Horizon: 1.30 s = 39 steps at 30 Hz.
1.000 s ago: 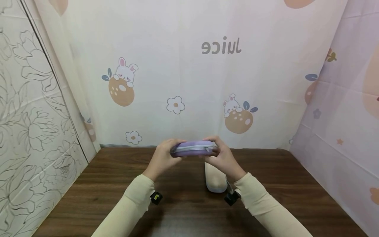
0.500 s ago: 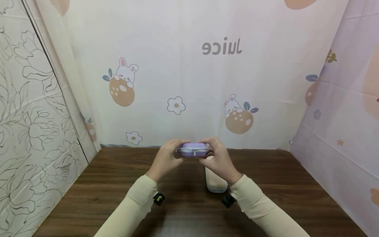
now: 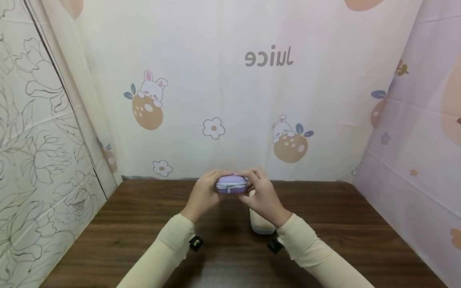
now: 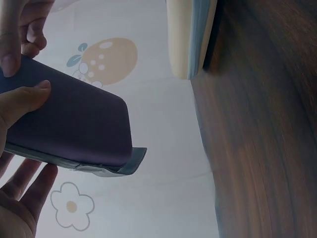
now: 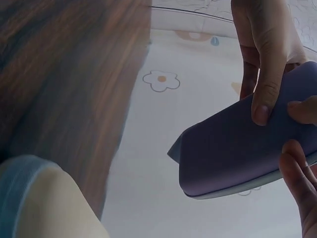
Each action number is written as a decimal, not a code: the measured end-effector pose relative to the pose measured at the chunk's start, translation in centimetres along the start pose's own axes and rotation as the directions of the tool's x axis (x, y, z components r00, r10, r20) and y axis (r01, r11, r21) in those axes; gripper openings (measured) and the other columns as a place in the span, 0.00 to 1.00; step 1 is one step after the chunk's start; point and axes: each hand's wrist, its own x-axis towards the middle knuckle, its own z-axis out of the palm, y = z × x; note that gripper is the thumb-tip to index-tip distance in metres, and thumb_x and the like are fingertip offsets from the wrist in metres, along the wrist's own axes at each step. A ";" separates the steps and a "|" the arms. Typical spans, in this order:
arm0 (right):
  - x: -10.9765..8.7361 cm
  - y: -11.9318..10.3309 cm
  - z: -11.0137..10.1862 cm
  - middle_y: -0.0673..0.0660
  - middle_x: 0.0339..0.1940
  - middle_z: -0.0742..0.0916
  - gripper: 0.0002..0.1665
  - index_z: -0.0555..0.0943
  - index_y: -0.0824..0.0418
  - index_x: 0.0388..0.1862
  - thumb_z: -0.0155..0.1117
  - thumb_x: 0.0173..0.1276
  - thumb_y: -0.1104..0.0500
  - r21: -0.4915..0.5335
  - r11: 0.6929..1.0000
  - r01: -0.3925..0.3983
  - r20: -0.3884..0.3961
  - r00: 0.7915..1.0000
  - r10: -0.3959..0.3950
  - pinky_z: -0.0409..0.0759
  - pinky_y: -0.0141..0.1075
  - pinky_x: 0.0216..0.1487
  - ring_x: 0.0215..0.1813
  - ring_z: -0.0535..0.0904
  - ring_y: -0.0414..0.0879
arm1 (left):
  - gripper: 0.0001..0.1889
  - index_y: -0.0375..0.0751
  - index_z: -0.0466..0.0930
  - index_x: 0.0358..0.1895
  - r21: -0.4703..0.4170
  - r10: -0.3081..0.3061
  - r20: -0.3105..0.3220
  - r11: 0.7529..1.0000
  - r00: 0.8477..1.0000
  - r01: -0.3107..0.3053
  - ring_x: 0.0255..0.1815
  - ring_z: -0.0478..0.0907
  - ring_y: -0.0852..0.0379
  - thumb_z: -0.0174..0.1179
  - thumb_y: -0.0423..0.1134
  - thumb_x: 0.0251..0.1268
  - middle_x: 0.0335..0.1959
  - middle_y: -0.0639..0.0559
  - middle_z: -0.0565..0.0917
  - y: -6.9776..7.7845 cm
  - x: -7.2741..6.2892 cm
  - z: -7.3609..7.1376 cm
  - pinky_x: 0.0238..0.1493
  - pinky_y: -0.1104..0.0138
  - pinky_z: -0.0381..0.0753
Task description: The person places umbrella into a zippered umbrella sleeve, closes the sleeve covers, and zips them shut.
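Observation:
A small purple zippered case [image 3: 230, 179], with a pale zip and a hanging pull, is up over the far part of the table in the head view. My left hand [image 3: 206, 194] grips its left side, and my right hand [image 3: 264, 196] grips its right side. The left wrist view shows the smooth flat face of the case [image 4: 81, 119], with a thumb [image 4: 25, 103] on it and a dark flap [image 4: 133, 162] at its edge. In the right wrist view the case [image 5: 233, 148] slants, fingers from both hands around its upper end. The zip looks closed.
A cream case [image 3: 262, 222] with a blue edge lies on the dark wooden table [image 3: 144, 236], partly behind my right forearm. Printed curtains [image 3: 223, 88] rise behind the table and at both sides. Each wrist carries a small black camera [image 3: 196, 243].
The purple case has turned, bringing its zip pull from the right end round to the front, so it looks shorter. Both hands have shifted slightly with it. The cream case stays put.

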 end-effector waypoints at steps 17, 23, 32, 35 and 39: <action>0.0 -1.0 -0.3 0.58 0.50 0.75 0.34 0.72 0.62 0.58 0.79 0.55 0.63 -0.153 0.980 0.125 0.018 0.992 -0.124 0.81 0.32 0.35 0.36 0.78 0.43 | 0.31 0.46 0.84 0.54 0.041 0.010 -0.050 0.999 0.999 -0.008 0.51 0.81 0.51 0.76 0.20 0.43 0.48 0.50 0.85 -0.4 -0.3 0.0 0.55 0.58 0.80; 0.6 -2.4 -0.3 0.55 0.39 0.74 0.25 0.72 0.62 0.40 0.79 0.56 0.54 -0.303 0.929 0.211 -0.002 0.975 -0.222 0.74 0.27 0.23 0.27 0.71 0.40 | 0.31 0.46 0.84 0.53 0.051 0.018 -0.087 0.999 0.996 -0.013 0.50 0.81 0.52 0.78 0.22 0.41 0.48 0.50 0.85 -0.4 -0.2 0.0 0.54 0.57 0.81; 1.1 -3.6 0.0 0.50 0.24 0.72 0.20 0.74 0.58 0.26 0.74 0.62 0.49 -0.508 0.805 0.306 0.039 0.942 -0.334 0.68 0.29 0.17 0.20 0.65 0.39 | 0.32 0.50 0.84 0.53 0.077 0.009 -0.091 0.997 0.996 -0.002 0.51 0.80 0.52 0.75 0.20 0.40 0.48 0.53 0.84 -0.6 -0.3 0.3 0.49 0.55 0.82; 1.3 -3.9 0.1 0.49 0.22 0.72 0.19 0.75 0.58 0.25 0.73 0.63 0.50 -0.537 0.790 0.296 0.043 0.945 -0.325 0.68 0.29 0.17 0.19 0.65 0.39 | 0.32 0.50 0.84 0.53 0.078 -0.004 -0.087 0.997 0.996 0.011 0.51 0.80 0.52 0.77 0.21 0.40 0.48 0.52 0.84 -0.5 -0.3 0.4 0.49 0.55 0.82; 1.4 -4.3 0.0 0.48 0.20 0.71 0.16 0.75 0.59 0.25 0.71 0.64 0.54 -0.533 0.800 0.274 0.040 0.953 -0.300 0.65 0.28 0.16 0.18 0.64 0.38 | 0.31 0.51 0.84 0.54 0.086 -0.012 -0.089 0.996 0.996 0.020 0.51 0.79 0.52 0.79 0.25 0.41 0.49 0.52 0.84 -0.5 -0.3 0.4 0.50 0.55 0.82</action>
